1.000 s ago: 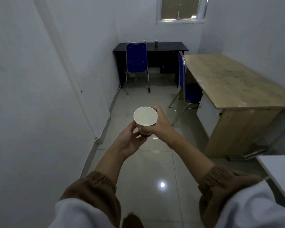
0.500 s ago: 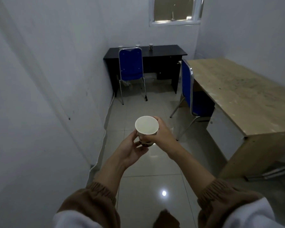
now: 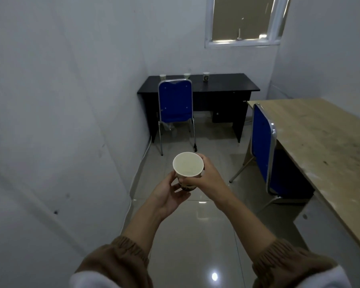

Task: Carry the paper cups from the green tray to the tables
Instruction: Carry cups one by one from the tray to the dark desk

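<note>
**Entry: paper cup in transit, three delivered**

Item carried: one paper cup [image 3: 188,167], upright, open mouth to the camera, held in the air above the tiled floor [image 3: 195,225], well apart from either table. Contents cannot be told.

Holders: right hand [image 3: 204,179], its fingers wrapped round the cup's side; left hand [image 3: 168,194], its fingers curled against the lower wall and base in support.

Delivered, by judgement: three cups standing along the back of the dark tabletop [image 3: 227,84] at the far wall, namely the left cup [image 3: 163,76], the middle cup [image 3: 187,75] and the right cup [image 3: 206,76] (the first two partly hidden by the blue chair [image 3: 175,102]).

Outstanding: the wooden tabletop [image 3: 320,142] at right shows no cup in its visible part. The green tray is out of view, so the count left on it cannot be told.
</note>
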